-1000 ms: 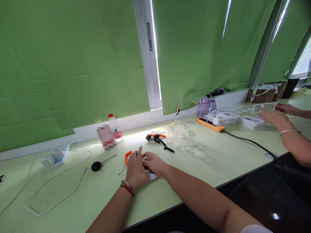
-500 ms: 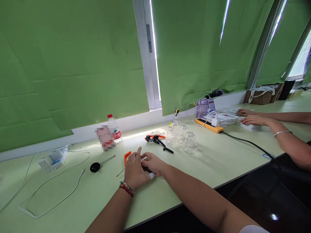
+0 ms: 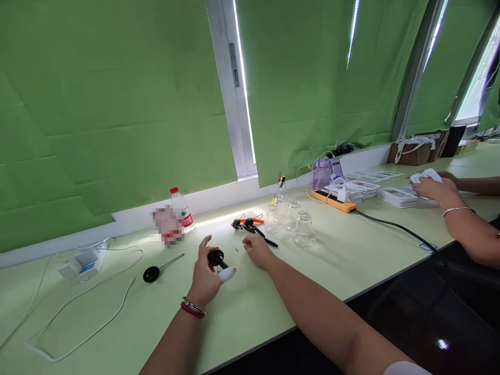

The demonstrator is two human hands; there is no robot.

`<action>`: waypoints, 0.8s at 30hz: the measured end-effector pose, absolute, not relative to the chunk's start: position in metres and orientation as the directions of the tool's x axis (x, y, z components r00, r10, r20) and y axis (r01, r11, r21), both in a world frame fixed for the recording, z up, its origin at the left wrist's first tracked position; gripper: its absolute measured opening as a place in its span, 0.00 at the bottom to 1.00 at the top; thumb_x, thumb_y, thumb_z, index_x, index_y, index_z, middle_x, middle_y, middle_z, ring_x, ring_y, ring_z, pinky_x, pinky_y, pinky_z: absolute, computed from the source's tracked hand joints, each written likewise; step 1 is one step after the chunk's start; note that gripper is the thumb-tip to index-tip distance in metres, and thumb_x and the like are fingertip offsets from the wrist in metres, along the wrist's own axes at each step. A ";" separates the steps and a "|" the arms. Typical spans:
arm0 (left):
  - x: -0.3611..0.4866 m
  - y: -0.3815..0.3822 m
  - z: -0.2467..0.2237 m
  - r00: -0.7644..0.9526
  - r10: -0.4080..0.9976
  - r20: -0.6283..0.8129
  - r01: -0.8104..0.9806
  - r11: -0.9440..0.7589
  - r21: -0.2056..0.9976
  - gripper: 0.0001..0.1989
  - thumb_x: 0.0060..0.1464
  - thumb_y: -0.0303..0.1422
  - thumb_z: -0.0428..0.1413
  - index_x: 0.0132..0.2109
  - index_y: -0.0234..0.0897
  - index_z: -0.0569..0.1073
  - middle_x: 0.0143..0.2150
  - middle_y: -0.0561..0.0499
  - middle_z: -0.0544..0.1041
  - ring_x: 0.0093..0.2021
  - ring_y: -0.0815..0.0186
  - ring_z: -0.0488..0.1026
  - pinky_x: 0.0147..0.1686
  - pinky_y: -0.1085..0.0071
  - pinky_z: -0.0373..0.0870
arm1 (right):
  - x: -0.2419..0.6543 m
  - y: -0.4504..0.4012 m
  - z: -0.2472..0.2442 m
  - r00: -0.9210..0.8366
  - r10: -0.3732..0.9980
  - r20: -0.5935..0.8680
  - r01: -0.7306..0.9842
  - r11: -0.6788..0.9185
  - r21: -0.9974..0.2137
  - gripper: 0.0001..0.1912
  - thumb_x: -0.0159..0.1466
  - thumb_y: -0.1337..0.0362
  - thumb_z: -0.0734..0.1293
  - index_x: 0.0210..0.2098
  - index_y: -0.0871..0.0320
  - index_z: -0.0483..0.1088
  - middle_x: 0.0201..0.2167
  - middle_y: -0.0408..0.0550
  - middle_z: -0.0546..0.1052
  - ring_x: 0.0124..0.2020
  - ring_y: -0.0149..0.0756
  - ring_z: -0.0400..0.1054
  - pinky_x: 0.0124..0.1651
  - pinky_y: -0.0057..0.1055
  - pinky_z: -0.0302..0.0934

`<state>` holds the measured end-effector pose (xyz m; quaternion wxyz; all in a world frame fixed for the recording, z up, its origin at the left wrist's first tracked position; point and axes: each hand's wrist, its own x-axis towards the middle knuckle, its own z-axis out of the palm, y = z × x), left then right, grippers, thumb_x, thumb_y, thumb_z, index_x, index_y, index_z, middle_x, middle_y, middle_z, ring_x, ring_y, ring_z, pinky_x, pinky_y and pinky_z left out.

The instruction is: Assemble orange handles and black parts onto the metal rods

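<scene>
In my left hand is a black sprayer head, a round cap with a short black stem and orange showing behind it. White wrapping covers the thumb tip. My right hand is low over the table with its fingers curled together; what they hold, if anything, is hidden. A black tube-shaped part lies just beyond that hand. Between my hands sits a tiny piece, too small to name. Farther back are other black and orange sprayer parts. Several clear glass bottles stand open to their right.
At left lie a black-knobbed metal rod, a white cable and a white box. A water bottle stands near the wall. Rightward are an orange power strip, a purple bottle, card stacks and a co-worker's hands.
My hands have parted: the left moved slightly left with the sprayer head now visible in it, the right moved right towards the black parts. The co-worker has lifted some cards.
</scene>
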<state>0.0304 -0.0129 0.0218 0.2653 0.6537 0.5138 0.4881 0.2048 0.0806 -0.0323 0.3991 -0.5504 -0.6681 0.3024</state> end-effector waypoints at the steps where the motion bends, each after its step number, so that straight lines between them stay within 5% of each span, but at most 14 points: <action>1: 0.028 -0.013 0.024 0.013 0.941 0.339 0.286 -0.328 0.900 0.46 0.36 0.34 0.62 0.62 0.44 0.51 0.45 0.46 0.72 0.38 0.62 0.71 0.36 0.65 0.68 | 0.206 0.081 -0.034 -0.098 0.971 0.218 0.544 0.236 -0.805 0.09 0.61 0.69 0.62 0.40 0.59 0.72 0.39 0.51 0.73 0.37 0.35 0.67 0.40 0.30 0.60; 5: 0.018 -0.015 0.033 0.186 0.950 0.250 -0.169 -0.219 0.961 0.41 0.42 0.44 0.57 0.62 0.40 0.51 0.43 0.41 0.74 0.39 0.55 0.72 0.29 0.66 0.67 | 0.200 0.078 -0.035 -0.253 0.931 0.265 0.678 0.366 -0.638 0.15 0.61 0.71 0.61 0.44 0.57 0.74 0.46 0.52 0.71 0.43 0.38 0.66 0.44 0.31 0.58; 8: 0.010 -0.016 0.038 0.312 0.932 0.187 -0.339 -0.074 0.938 0.41 0.47 0.54 0.47 0.63 0.37 0.52 0.44 0.37 0.74 0.41 0.50 0.73 0.29 0.61 0.68 | 0.194 0.074 -0.031 -0.321 0.909 0.265 0.743 0.415 -0.525 0.13 0.61 0.69 0.62 0.40 0.56 0.76 0.43 0.52 0.73 0.45 0.40 0.65 0.45 0.32 0.56; 12: 0.006 -0.013 0.037 0.419 0.908 0.026 -0.327 0.124 0.937 0.43 0.46 0.60 0.41 0.63 0.36 0.51 0.42 0.37 0.75 0.38 0.49 0.74 0.28 0.61 0.67 | 0.194 0.073 -0.027 -0.286 0.929 0.235 0.742 0.370 -0.559 0.10 0.59 0.69 0.64 0.36 0.56 0.77 0.41 0.50 0.73 0.41 0.36 0.66 0.41 0.30 0.56; 18: 0.014 -0.011 0.033 0.506 0.830 -0.237 -0.206 0.383 0.900 0.35 0.48 0.56 0.43 0.57 0.38 0.58 0.34 0.41 0.77 0.33 0.50 0.76 0.25 0.61 0.67 | 0.200 0.071 -0.023 -0.259 0.947 0.192 0.750 0.322 -0.578 0.05 0.57 0.67 0.67 0.32 0.57 0.76 0.37 0.48 0.73 0.36 0.34 0.66 0.35 0.29 0.54; 24: 0.021 -0.010 0.028 0.521 0.793 -0.316 -0.147 0.449 0.881 0.27 0.50 0.52 0.45 0.50 0.39 0.60 0.30 0.44 0.76 0.29 0.51 0.76 0.28 0.62 0.66 | 0.200 0.072 -0.021 -0.251 0.957 0.145 0.761 0.287 -0.582 0.04 0.57 0.66 0.68 0.31 0.57 0.75 0.36 0.48 0.74 0.36 0.34 0.66 0.34 0.28 0.54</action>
